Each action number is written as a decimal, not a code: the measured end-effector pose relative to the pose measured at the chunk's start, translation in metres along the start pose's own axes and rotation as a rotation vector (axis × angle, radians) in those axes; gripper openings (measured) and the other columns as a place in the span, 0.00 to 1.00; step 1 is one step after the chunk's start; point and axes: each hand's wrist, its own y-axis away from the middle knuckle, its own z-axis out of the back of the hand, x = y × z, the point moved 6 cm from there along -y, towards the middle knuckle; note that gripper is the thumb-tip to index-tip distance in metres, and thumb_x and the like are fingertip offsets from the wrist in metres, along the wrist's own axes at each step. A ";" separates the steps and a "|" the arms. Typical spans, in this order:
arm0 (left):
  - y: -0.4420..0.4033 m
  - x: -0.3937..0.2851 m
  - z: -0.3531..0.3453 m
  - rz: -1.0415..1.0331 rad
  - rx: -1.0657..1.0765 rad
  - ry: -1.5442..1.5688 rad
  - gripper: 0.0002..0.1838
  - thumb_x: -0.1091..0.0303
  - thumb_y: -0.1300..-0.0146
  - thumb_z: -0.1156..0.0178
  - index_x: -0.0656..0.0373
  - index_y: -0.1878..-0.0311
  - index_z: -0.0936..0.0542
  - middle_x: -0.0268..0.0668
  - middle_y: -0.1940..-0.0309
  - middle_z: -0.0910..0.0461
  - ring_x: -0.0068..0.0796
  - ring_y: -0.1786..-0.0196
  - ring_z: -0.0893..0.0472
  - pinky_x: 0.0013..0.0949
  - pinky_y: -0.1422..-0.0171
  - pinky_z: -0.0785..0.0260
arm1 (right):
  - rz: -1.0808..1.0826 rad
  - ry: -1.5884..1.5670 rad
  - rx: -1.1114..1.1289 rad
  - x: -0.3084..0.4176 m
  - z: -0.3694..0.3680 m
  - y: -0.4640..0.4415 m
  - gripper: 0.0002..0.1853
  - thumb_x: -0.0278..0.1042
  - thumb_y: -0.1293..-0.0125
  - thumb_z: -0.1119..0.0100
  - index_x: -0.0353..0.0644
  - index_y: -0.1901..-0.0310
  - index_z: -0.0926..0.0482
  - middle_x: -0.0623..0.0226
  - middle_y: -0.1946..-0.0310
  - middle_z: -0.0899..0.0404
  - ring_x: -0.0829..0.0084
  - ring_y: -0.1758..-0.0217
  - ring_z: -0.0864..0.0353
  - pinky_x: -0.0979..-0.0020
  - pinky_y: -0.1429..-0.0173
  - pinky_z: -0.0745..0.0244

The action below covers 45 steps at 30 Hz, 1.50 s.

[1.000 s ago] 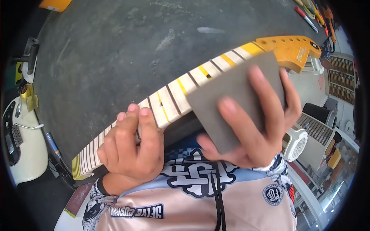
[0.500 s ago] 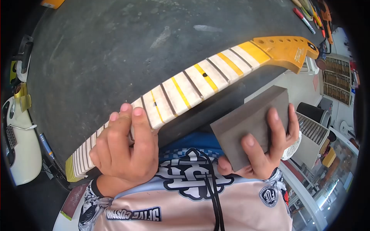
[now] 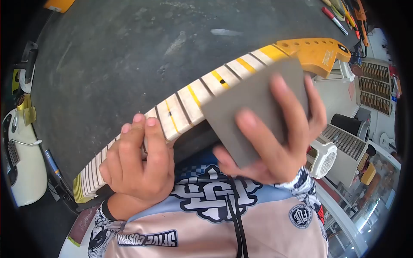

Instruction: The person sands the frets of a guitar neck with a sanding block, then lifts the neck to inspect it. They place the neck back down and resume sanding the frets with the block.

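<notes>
A guitar neck (image 3: 195, 99) lies slantwise over the dark worktop, its frets crossing a fretboard covered in whitish tape with yellow strips between pieces. Its orange headstock (image 3: 320, 51) points to the upper right. My left hand (image 3: 140, 159) is wrapped round the neck toward its lower left part, fingertips on the fretboard. In my right hand (image 3: 279, 137) is a flat grey sanding block (image 3: 258, 99), gripped by its sides with fingers across its back. The block overlaps the neck's near edge in view; whether it touches the frets is hidden.
The dark worktop (image 3: 107, 51) stretches behind the neck. A cream guitar body (image 3: 30, 176) stands at the left edge. Markers and tools, among them a red marker (image 3: 334, 20), lie at the top right. A white stool (image 3: 322, 158) and shelving are on the right.
My right hand has brought the sanding block up and to the left, over the near edge of the neck. My left hand keeps its hold on the neck.
</notes>
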 end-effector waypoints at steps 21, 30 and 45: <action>0.001 0.002 0.010 0.092 -0.010 0.115 0.21 0.69 0.46 0.27 0.56 0.47 0.17 0.34 0.56 0.14 0.34 0.59 0.18 0.36 0.58 0.35 | -0.166 -1.084 -0.826 -0.062 -0.025 -0.026 0.43 0.66 0.29 0.48 0.25 0.34 0.30 0.51 0.37 0.25 0.61 0.36 0.23 0.62 0.31 0.31; 0.026 0.040 0.036 0.121 0.119 0.058 0.30 0.63 0.44 0.26 0.58 0.37 0.21 0.42 0.44 0.17 0.46 0.38 0.20 0.43 0.36 0.33 | -0.264 -1.030 -0.743 -0.062 -0.023 -0.035 0.43 0.63 0.30 0.47 0.27 0.32 0.30 0.54 0.37 0.24 0.62 0.33 0.28 0.62 0.29 0.38; 0.033 0.056 0.026 0.205 0.238 0.050 0.23 0.66 0.51 0.26 0.61 0.51 0.19 0.39 0.59 0.17 0.41 0.57 0.17 0.41 0.54 0.29 | 0.223 0.048 -0.183 0.005 0.020 0.022 0.39 0.68 0.28 0.50 0.44 0.28 0.32 0.34 0.32 0.32 0.37 0.31 0.30 0.40 0.28 0.37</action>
